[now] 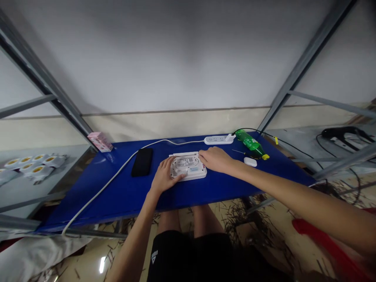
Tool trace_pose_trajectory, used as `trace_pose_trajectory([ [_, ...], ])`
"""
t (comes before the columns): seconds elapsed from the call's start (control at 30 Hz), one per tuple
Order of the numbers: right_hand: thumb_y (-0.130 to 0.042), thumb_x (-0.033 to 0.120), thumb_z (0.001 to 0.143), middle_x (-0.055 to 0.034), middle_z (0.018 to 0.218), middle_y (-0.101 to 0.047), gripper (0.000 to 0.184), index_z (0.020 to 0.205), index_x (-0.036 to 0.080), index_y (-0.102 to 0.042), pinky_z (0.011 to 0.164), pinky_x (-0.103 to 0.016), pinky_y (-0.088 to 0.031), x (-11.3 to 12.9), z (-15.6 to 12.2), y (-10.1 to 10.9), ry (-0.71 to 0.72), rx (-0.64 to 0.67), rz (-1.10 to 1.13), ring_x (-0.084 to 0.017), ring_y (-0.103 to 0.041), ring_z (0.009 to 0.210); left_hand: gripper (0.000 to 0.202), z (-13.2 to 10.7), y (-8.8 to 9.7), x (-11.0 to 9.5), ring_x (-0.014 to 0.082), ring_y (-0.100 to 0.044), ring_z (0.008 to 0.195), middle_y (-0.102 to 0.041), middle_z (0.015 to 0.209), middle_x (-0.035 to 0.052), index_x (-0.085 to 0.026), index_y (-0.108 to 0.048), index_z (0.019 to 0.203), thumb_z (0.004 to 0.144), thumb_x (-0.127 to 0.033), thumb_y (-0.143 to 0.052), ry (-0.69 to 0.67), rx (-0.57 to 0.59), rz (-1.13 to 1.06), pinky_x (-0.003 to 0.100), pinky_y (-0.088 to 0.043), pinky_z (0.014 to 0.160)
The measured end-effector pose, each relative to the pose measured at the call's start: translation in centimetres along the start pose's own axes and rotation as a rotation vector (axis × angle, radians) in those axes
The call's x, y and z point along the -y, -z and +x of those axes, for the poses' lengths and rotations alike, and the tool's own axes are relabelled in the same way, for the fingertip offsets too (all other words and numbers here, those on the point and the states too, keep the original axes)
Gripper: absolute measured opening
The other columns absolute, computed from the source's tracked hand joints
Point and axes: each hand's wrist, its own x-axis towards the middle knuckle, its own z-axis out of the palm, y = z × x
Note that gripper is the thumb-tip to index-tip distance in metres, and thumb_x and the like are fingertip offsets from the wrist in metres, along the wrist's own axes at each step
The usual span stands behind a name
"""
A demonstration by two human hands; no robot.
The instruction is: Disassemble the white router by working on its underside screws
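Note:
A white router point(191, 169) lies on the blue tabletop, its vented underside with printed labels facing up and a white bar along its far edge. My left hand point(164, 176) grips its left end, thumb along the near edge and fingers over the far left corner. At the far right corner, my right hand point(214, 157) has its fingers curled down onto the router; the fingertips are partly hidden, so I cannot tell whether they also pinch something small. A thin screwdriver point(239, 152) lies to the right of my right hand.
A black phone point(142, 162) lies left of the router. Behind are a white power strip point(216, 140) and its cable point(117, 172). A green bottle point(251, 143) and a white case point(250, 161) lie to the right. A pink box point(100, 141) stands at the far left corner.

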Motion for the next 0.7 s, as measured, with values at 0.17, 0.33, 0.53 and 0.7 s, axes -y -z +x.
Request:
trace_pose_trajectory([
  [0.17,-0.067,0.014,0.109,-0.0166,0.116,-0.086,0.022,0.121,0.016,-0.085,0.085,-0.036,-0.044,-0.2,-0.1,0.9,0.086,0.027,0.026,-0.030,-0.076,0.108,0.087,-0.1,0.1,-0.1,0.0418,-0.056,0.170,-0.065,0.178,0.0211,-0.021,-0.052,0.173,0.102,-0.061,-0.083,-0.005,-0.006,0.009,0.058,-0.043,0.145],
  [0.33,-0.059,0.019,0.114,-0.0155,0.104,-0.085,0.027,0.113,0.016,-0.086,0.080,-0.038,-0.040,-0.4,-0.1,0.7,0.059,0.067,-0.001,-0.028,-0.073,0.094,0.085,-0.1,0.3,-0.4,0.0420,-0.056,0.171,-0.064,0.178,0.0215,-0.021,-0.052,0.173,0.103,-0.059,-0.082,-0.013,-0.006,0.009,0.059,-0.043,0.145],
  [0.53,-0.058,0.018,0.115,-0.0110,0.094,-0.081,0.029,0.102,0.019,-0.084,0.093,-0.040,-0.043,-1.2,0.0,-0.4,0.096,0.010,0.052,-0.027,-0.071,0.092,0.086,-0.1,0.3,-0.5,0.0412,-0.052,0.174,-0.062,0.181,0.0211,-0.022,-0.051,0.174,0.103,-0.059,-0.082,0.005,0.014,0.003,0.059,-0.040,0.146],
  [0.7,-0.064,0.019,0.111,-0.0148,0.111,-0.083,0.024,0.121,0.017,-0.085,0.093,-0.038,-0.045,-1.4,0.0,-0.6,0.114,-0.034,0.027,-0.030,-0.072,0.106,0.087,-0.1,0.3,-0.4,0.0413,-0.053,0.173,-0.061,0.181,0.0217,-0.021,-0.050,0.175,0.104,-0.060,-0.081,-0.006,0.016,-0.001,0.059,-0.040,0.146],
])
